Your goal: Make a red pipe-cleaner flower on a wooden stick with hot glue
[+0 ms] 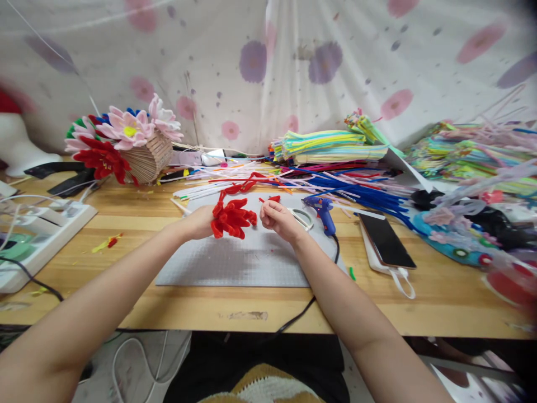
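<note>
My left hand (198, 222) is closed round a red pipe-cleaner flower (234, 218), whose petals hide most of the fingers. Just right of it, my right hand (277, 218) is closed in a pinch, with a small red pipe-cleaner petal (273, 199) poking out above the fingers. A gap separates this hand from the flower. Both hands are above a grey cutting mat (247, 268). Behind them lies a strip of joined red petals (247, 182). A blue glue gun (322, 211) rests right of my right hand, near a roll of tape (302, 219).
Pipe-cleaner bundles (331, 146) and loose blue stems (361, 187) fill the back. A basket of fuzzy flowers (153, 157) stands back left, behind a power strip (46, 235). At right lie a phone (386, 239) and a blurred floral pile (461, 235). The glue gun's black cord (300, 316) crosses the table edge.
</note>
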Demonstrator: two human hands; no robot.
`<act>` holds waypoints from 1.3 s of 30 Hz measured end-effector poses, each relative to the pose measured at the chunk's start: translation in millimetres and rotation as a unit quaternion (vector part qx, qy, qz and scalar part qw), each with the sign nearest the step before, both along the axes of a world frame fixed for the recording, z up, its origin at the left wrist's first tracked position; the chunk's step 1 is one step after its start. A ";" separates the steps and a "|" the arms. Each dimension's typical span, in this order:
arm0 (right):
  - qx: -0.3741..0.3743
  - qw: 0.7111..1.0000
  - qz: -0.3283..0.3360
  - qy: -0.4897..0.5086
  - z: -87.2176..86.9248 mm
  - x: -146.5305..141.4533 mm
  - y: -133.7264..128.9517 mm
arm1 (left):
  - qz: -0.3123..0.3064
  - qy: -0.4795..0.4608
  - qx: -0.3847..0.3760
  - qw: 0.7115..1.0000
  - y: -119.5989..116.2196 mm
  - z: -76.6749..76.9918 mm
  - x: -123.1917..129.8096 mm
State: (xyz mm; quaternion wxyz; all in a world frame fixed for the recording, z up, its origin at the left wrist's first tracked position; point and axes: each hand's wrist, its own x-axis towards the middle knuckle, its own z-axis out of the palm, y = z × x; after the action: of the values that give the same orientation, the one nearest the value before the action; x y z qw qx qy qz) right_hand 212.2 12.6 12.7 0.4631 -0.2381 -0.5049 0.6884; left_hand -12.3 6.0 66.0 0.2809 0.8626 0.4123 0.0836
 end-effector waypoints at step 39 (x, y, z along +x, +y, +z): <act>0.202 0.964 -0.001 -0.170 4.7 -13.1 -18.1 | 0.046 -0.051 -0.032 0.997 4.0 -6.5 -9.7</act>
State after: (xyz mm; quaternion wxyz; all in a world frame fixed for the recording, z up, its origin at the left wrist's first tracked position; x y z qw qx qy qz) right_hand 199.1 -5.5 17.4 0.4094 -0.2535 -0.7048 0.5210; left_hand -22.0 10.0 59.5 0.3249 0.8279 0.4391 0.1272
